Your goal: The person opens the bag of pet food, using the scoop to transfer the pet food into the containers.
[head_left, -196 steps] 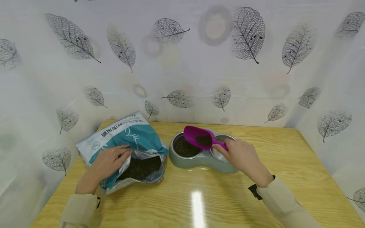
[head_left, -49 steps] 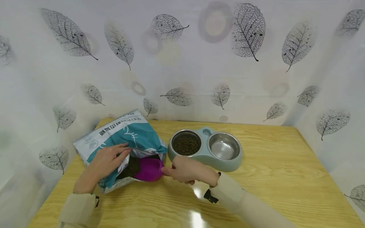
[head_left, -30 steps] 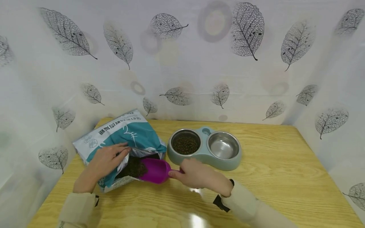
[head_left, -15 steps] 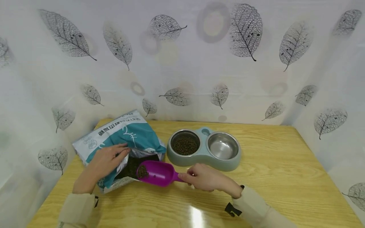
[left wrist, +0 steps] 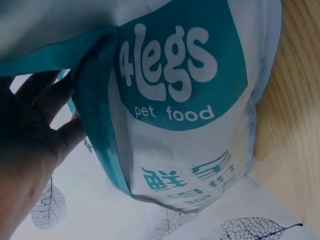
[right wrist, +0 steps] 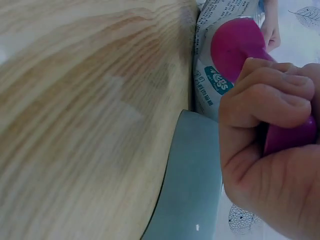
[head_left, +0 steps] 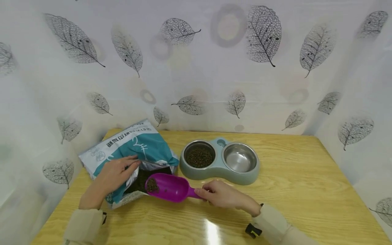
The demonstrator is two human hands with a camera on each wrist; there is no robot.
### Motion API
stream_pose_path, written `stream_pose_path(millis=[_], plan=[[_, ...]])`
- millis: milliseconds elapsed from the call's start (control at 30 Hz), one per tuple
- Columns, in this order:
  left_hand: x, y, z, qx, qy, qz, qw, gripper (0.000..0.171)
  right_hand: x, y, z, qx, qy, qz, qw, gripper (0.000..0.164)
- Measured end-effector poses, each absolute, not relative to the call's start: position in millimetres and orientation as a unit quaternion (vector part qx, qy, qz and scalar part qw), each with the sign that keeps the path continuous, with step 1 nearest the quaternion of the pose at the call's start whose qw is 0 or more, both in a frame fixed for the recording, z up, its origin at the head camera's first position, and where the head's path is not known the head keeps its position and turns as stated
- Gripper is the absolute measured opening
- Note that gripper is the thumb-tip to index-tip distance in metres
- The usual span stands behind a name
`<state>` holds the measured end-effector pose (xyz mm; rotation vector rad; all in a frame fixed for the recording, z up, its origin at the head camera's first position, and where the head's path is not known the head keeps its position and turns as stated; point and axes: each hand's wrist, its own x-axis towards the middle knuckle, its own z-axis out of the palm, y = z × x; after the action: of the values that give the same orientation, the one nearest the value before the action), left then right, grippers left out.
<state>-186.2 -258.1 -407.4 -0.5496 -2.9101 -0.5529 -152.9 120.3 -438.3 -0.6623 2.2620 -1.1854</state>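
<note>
My right hand (head_left: 221, 194) grips the handle of a magenta scoop (head_left: 176, 189), its curled fingers plain in the right wrist view. The scoop's front end lies over the mouth of a teal and white pet food bag (head_left: 150, 143), with a small heap of brown kibble (head_left: 152, 185) near its tip. My left hand (head_left: 114, 175) holds the upper edge of the bag's mouth; in the left wrist view its fingertips go behind the teal fold (left wrist: 95, 115). Dark kibble shows inside the bag. Just right of the bag stands a grey-green double pet bowl (head_left: 218, 166).
The bowl's left steel dish (head_left: 199, 142) holds kibble; the right steel dish (head_left: 240, 158) shows bare metal. All stands on a wood-grain table (head_left: 294, 183). A leaf-patterned white curtain (head_left: 208, 75) hangs behind and along both sides.
The scoop, earlier held over the bowl with kibble, went left into the bag and has drawn back partly out, carrying a small heap. My left hand stays on the bag.
</note>
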Motion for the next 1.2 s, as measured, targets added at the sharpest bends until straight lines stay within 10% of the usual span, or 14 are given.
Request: stream_pose_path(millis=[1200], plan=[[-183, -257, -411, -0.181, -0.963, -0.185, 0.072, 0.036, -159, 194, -423, -0.239, 0.814, -0.498, 0.183, 0.043]])
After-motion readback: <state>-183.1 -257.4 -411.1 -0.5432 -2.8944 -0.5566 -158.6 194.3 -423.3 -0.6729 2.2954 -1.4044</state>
